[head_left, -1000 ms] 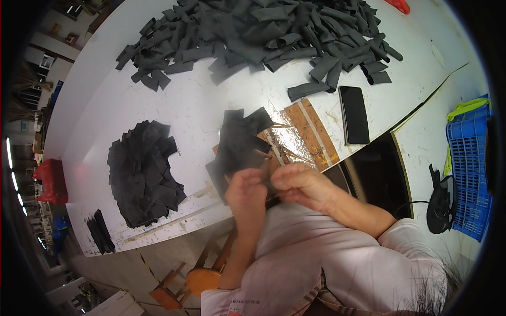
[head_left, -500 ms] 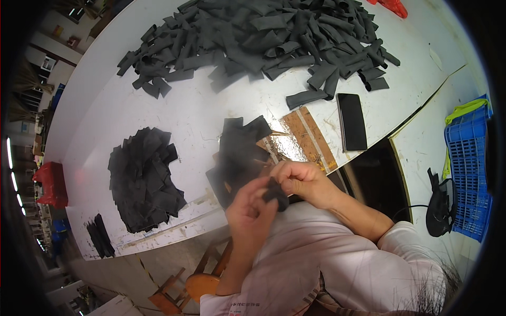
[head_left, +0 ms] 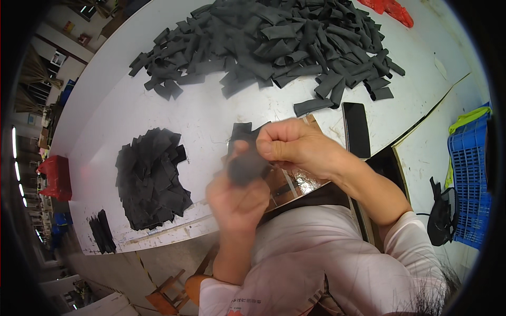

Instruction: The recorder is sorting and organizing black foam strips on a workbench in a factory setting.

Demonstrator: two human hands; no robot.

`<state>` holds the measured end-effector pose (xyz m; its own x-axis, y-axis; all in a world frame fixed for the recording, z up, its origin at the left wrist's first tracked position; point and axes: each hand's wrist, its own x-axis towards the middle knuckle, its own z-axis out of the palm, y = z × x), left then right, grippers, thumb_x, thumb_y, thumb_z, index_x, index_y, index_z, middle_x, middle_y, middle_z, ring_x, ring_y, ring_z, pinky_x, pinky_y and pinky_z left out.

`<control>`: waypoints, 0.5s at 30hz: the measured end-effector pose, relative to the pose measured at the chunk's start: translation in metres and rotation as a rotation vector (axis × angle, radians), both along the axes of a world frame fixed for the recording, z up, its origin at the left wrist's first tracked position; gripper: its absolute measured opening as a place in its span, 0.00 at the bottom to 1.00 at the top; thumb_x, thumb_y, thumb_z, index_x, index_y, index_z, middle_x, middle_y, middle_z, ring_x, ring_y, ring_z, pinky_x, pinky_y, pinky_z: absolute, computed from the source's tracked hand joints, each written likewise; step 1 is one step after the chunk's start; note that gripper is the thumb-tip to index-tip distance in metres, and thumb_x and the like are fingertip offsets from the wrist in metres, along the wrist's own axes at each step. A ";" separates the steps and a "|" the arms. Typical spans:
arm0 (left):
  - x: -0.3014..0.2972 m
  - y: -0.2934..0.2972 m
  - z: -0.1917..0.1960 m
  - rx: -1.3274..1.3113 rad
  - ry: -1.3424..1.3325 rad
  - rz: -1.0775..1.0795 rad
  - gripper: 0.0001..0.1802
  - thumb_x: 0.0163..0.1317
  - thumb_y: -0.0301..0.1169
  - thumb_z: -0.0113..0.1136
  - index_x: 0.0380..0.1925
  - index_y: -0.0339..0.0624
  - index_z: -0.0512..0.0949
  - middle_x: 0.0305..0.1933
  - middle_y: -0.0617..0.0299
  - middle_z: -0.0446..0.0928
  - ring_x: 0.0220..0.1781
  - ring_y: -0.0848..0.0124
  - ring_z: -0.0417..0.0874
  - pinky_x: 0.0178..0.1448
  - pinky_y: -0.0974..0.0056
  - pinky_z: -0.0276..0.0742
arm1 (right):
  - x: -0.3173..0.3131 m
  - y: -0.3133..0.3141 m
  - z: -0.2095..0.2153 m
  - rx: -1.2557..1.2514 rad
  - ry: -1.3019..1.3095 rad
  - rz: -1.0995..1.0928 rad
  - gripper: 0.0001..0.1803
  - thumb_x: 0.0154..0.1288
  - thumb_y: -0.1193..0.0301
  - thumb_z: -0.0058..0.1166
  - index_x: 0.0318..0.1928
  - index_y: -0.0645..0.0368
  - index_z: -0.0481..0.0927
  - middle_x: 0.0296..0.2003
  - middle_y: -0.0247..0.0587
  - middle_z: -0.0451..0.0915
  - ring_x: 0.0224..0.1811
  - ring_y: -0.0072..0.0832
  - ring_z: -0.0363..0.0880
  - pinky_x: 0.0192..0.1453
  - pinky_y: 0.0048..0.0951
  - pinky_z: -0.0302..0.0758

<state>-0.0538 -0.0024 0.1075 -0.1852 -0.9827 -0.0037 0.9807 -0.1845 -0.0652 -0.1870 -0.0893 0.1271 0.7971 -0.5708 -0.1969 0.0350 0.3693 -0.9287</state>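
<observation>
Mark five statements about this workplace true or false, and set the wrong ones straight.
1. The left hand and the right hand are close together at a blurred dark piece. True.
2. The phone lies to the left of both hands. False: it lies to their right.
3. The larger dark pile lies on the far part of the white table. True.
4. The basket at the right edge of the view is red. False: it is blue.
5. The smaller dark pile lies to the left of both hands. True.
</observation>
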 end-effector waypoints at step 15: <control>-0.010 0.006 -0.034 0.224 -0.930 0.322 0.15 0.57 0.21 0.44 0.45 0.30 0.62 0.27 0.52 0.74 0.06 0.84 0.55 0.09 0.79 0.49 | -0.002 -0.009 -0.068 0.213 -0.112 0.139 0.08 0.57 0.69 0.50 0.25 0.57 0.70 0.19 0.24 0.65 0.19 0.11 0.60 0.22 0.11 0.58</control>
<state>-0.0634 0.0037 0.0739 0.2588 -0.9446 -0.2020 0.6612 0.0208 0.7499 -0.1894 -0.0980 0.0591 0.8884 -0.4097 -0.2072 0.0681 0.5639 -0.8230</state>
